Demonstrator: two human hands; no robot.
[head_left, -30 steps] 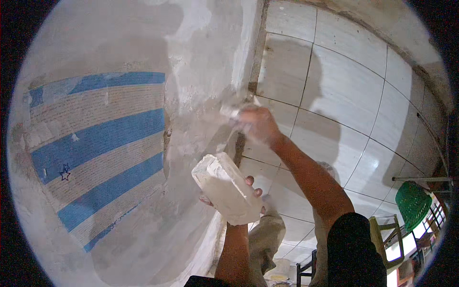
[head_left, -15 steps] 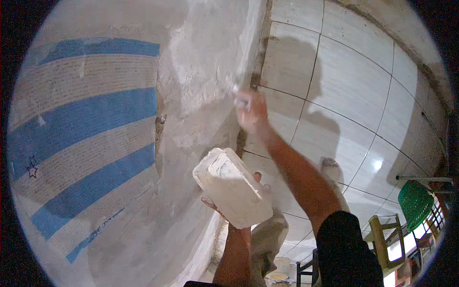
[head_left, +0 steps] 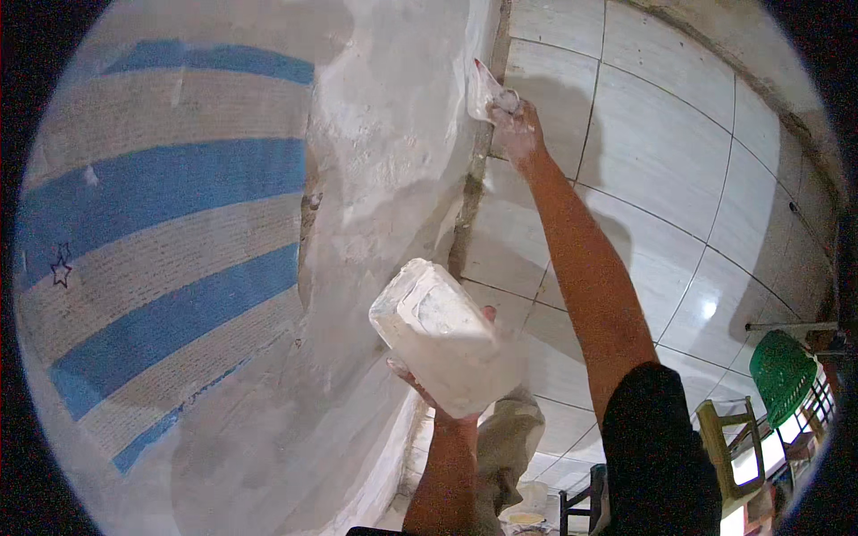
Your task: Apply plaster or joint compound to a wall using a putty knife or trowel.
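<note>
My right hand (head_left: 521, 132), whitened with powder, is closed around a putty knife (head_left: 484, 92), raised against the plastered wall (head_left: 375, 107) near where it meets the tiled floor. My left hand (head_left: 413, 382) grips a pale plastic container (head_left: 442, 348) from below, its fingers showing at both sides. The container is smeared with white paste and sits low in the middle of the view, below the knife. Left of the bare plaster, a blue-and-white striped panel (head_left: 170, 188) with fine markings and star outlines covers part of the wall.
White floor tiles (head_left: 652, 161) fill the right side. At lower right are a green basket (head_left: 779, 375), an olive stool frame (head_left: 710, 438), a black stool frame (head_left: 576, 496) and a metal bar (head_left: 795, 326). My trousered leg (head_left: 509, 438) shows behind the left arm.
My right hand has moved up along the wall with the knife, farther from the container. The container has shifted slightly upward and right. The striped panel sits higher in the view than a second ago.
</note>
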